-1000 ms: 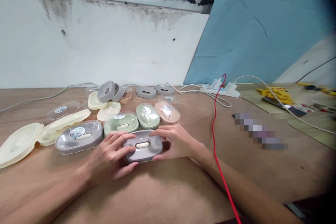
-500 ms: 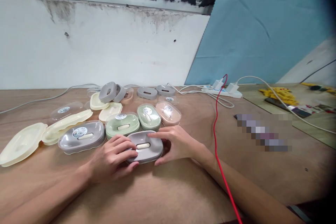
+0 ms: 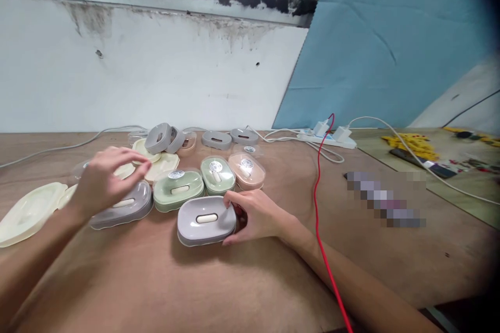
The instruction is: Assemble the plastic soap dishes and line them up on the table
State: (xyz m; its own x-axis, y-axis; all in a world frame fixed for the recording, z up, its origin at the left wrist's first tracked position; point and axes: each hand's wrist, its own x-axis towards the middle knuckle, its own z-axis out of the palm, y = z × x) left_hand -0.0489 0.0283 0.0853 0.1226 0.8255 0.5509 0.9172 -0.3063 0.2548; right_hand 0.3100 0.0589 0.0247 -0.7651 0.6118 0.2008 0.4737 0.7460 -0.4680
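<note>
My right hand [image 3: 255,213] grips the right end of a grey soap dish [image 3: 191,209], thumb low at its front and fingers on its top rim. The dish rests on the table without a clear lid, and a cream bar shows through its slot. Held up at the left, my left hand [image 3: 102,182] has its fingers apart and nothing between them. Behind and below it is a grey soap dish with a clear lid [image 3: 130,213], partly hidden. Two lidded green soap dishes [image 3: 176,191] and a lidded pink soap dish [image 3: 247,171] stand just behind the held one.
Cream trays [image 3: 31,213] lie at the left and centre back. Several loose grey shells [image 3: 216,139] and a clear lid [image 3: 252,151] are near the wall. A red cable [image 3: 317,192] crosses right of my right hand from a power strip [image 3: 336,140]. A pixelated object [image 3: 383,197] lies farther right.
My left hand has let go of the grey soap dish and moved up and left over the lidded grey one. The right hand still holds the dish, now slightly farther left.
</note>
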